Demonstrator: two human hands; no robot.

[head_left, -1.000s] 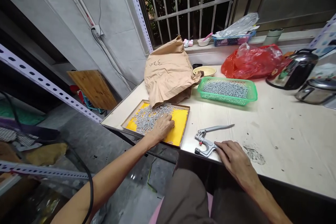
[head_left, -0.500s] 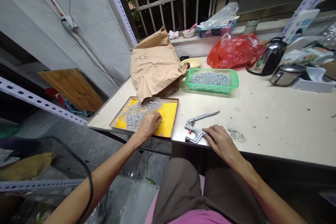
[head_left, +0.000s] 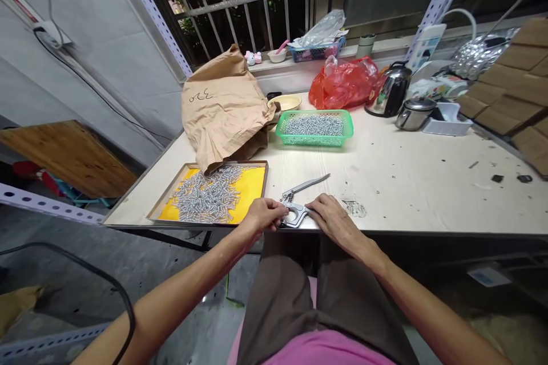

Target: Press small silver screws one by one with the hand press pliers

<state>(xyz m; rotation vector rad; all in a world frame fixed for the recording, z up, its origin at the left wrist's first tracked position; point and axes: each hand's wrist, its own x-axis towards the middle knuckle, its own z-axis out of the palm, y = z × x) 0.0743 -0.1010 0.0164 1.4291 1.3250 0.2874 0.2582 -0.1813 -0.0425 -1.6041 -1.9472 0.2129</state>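
Observation:
My left hand [head_left: 266, 214] is closed at the jaw end of the metal hand pliers [head_left: 299, 215], its fingers pinched; whatever lies between them is too small to name. My right hand [head_left: 336, 218] grips the lower handle of the pliers, which lie at the table's front edge with the upper handle raised away. To the left is a shallow tray [head_left: 266, 179] with a yellow lining, and many small silver metal pieces [head_left: 208, 194] are heaped in it. Behind stands a green basket [head_left: 314, 140] full of similar pieces.
A brown paper bag [head_left: 226, 108] overhangs the tray's back edge. Farther back are a yellow bowl [head_left: 287, 102], a red plastic bag [head_left: 342, 85], a kettle [head_left: 391, 91] and a metal pot [head_left: 414, 114]. Cardboard pieces [head_left: 509, 91] stand at the right.
My left hand has moved right, from the tray to the jaw of the pliers. My right hand still holds the handle. The view has turned to the right.

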